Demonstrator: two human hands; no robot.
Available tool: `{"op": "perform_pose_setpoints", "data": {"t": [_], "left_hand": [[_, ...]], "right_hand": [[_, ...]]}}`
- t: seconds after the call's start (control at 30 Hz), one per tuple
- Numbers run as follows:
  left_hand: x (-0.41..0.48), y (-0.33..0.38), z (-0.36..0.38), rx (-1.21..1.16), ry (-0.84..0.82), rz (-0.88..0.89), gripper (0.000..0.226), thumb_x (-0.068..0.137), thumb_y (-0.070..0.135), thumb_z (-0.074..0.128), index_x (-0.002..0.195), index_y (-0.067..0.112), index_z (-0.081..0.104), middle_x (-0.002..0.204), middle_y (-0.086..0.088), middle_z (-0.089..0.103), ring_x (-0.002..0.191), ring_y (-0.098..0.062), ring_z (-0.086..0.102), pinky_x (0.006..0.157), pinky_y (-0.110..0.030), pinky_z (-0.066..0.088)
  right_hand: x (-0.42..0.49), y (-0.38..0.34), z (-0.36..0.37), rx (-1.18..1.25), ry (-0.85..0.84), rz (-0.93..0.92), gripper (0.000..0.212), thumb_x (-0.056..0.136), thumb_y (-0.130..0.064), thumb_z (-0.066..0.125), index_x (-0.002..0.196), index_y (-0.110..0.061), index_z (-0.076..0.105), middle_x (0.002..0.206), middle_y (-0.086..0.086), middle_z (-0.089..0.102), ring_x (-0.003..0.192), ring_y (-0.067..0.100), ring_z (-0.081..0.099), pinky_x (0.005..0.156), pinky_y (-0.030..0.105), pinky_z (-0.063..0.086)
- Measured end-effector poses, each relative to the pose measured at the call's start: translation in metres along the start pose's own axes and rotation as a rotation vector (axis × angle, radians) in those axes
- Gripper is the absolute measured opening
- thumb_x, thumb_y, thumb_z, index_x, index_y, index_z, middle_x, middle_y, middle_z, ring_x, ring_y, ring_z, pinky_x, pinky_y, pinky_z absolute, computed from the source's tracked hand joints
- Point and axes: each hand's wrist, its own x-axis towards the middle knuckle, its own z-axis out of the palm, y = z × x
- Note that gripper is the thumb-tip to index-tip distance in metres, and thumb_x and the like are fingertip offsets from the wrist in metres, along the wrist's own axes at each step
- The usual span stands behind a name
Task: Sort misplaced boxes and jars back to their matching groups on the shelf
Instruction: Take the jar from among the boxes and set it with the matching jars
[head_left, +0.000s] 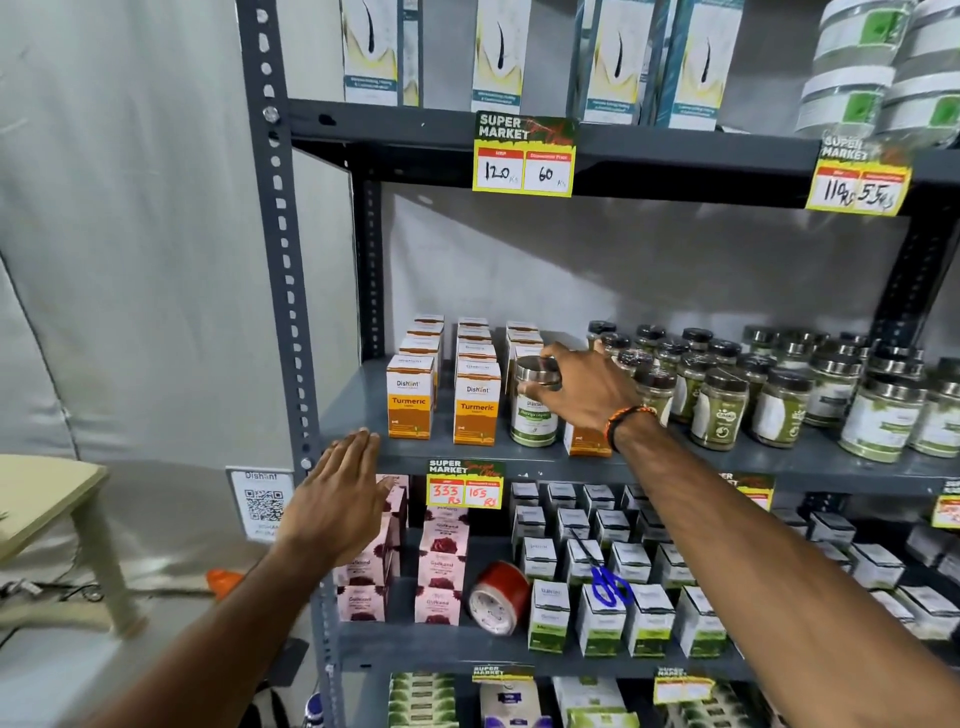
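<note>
A green-powder jar (533, 415) with a silver lid stands among the orange Turmeric boxes (409, 397) on the middle shelf (467, 452). My right hand (584, 392) grips the jar around its lid. Behind my wrist, part of another orange box (587, 441) shows. A group of similar green-powder jars (779, 395) fills the right side of the same shelf. My left hand (340, 499) hovers flat and empty, fingers together, in front of the shelf's left post, below the Turmeric boxes.
The shelf below holds pink Gulkand boxes (439, 571), a red tape roll (498, 597), blue-handled scissors (608, 584) and white-green boxes (602, 618). Tall boxes (498, 57) and stacked tubs (878, 67) fill the top shelf. A cream table (47, 499) stands at left.
</note>
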Motion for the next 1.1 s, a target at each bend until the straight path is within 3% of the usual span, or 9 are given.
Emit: {"op": "perform_pose_setpoints", "data": {"t": [0.13,0.37,0.53,0.6,0.67,0.8,0.9,1.0,1.1], "left_hand": [[0.000,-0.001,0.001,-0.002,0.004,-0.003,0.073,0.100,0.052,0.011,0.157,0.007,0.017,0.164,-0.016,0.020,0.152,-0.028,0.017,0.122,-0.041,0.011],[-0.001,-0.001,-0.009,-0.021,-0.035,0.018,0.073,0.100,0.051,0.010,0.157,0.005,0.012,0.165,-0.018,0.015,0.152,-0.029,0.013,0.121,-0.039,0.005],[-0.007,0.000,-0.014,-0.098,-0.030,0.006,0.076,0.099,0.052,0.009,0.156,0.002,0.012,0.164,-0.021,0.015,0.152,-0.030,0.013,0.123,-0.044,0.012],[-0.015,0.008,-0.019,-0.120,0.012,0.002,0.076,0.100,0.053,0.007,0.156,0.003,0.009,0.165,-0.019,0.010,0.152,-0.028,0.008,0.124,-0.044,0.011],[-0.022,0.028,-0.028,-0.137,0.065,0.040,0.074,0.100,0.053,0.008,0.157,0.005,0.005,0.165,-0.016,0.004,0.152,-0.024,0.002,0.124,-0.043,0.008],[-0.018,0.091,-0.052,-0.139,0.204,0.201,0.069,0.102,0.045,0.024,0.157,0.004,0.014,0.164,-0.015,0.010,0.152,-0.023,0.007,0.124,-0.034,-0.002],[-0.001,0.159,-0.064,-0.124,0.242,0.333,0.068,0.103,0.046,0.022,0.155,0.003,0.021,0.163,-0.015,0.017,0.152,-0.022,0.012,0.124,-0.034,0.002],[0.019,0.249,-0.064,-0.128,0.236,0.390,0.065,0.103,0.043,0.027,0.153,0.000,0.029,0.161,-0.018,0.028,0.150,-0.027,0.022,0.124,-0.041,0.016],[0.034,0.339,-0.057,-0.157,0.199,0.385,0.065,0.102,0.041,0.027,0.150,-0.001,0.034,0.156,-0.020,0.039,0.147,-0.030,0.031,0.122,-0.039,0.016]], "right_hand": [[0.001,0.001,0.001,-0.005,0.045,-0.016,0.070,0.088,-0.077,0.044,0.128,-0.021,0.057,0.101,-0.003,0.073,0.092,0.020,0.070,0.120,0.053,0.025],[-0.008,-0.009,-0.027,0.126,0.170,-0.032,0.068,0.092,-0.070,0.049,0.133,-0.017,0.057,0.109,-0.002,0.074,0.098,0.019,0.070,0.123,0.053,0.010],[-0.040,-0.005,-0.067,0.298,0.243,0.059,0.066,0.091,-0.068,0.054,0.133,-0.019,0.058,0.121,0.002,0.071,0.110,0.022,0.066,0.122,0.050,0.018],[-0.058,0.005,-0.082,0.357,0.269,0.082,0.065,0.091,-0.066,0.056,0.133,-0.017,0.059,0.114,-0.003,0.069,0.100,0.016,0.064,0.115,0.050,0.035],[-0.078,0.025,-0.096,0.370,0.277,0.089,0.062,0.092,-0.063,0.058,0.133,-0.016,0.060,0.109,-0.006,0.065,0.095,0.012,0.061,0.098,0.041,0.049],[-0.110,0.082,-0.118,0.369,0.273,0.105,0.061,0.091,-0.058,0.059,0.136,-0.016,0.059,0.117,0.001,0.068,0.098,0.011,0.061,0.084,0.023,0.044],[-0.134,0.133,-0.134,0.354,0.311,0.129,0.056,0.093,-0.052,0.063,0.135,-0.016,0.061,0.111,-0.004,0.065,0.097,0.011,0.061,0.078,0.011,0.039],[-0.159,0.198,-0.154,0.328,0.351,0.135,0.054,0.092,-0.054,0.061,0.132,-0.017,0.062,0.104,-0.005,0.065,0.092,0.013,0.063,0.073,0.010,0.039],[-0.180,0.270,-0.177,0.294,0.368,0.134,0.055,0.091,-0.056,0.060,0.133,-0.020,0.062,0.105,-0.003,0.068,0.090,0.013,0.064,0.073,0.013,0.041]]}}
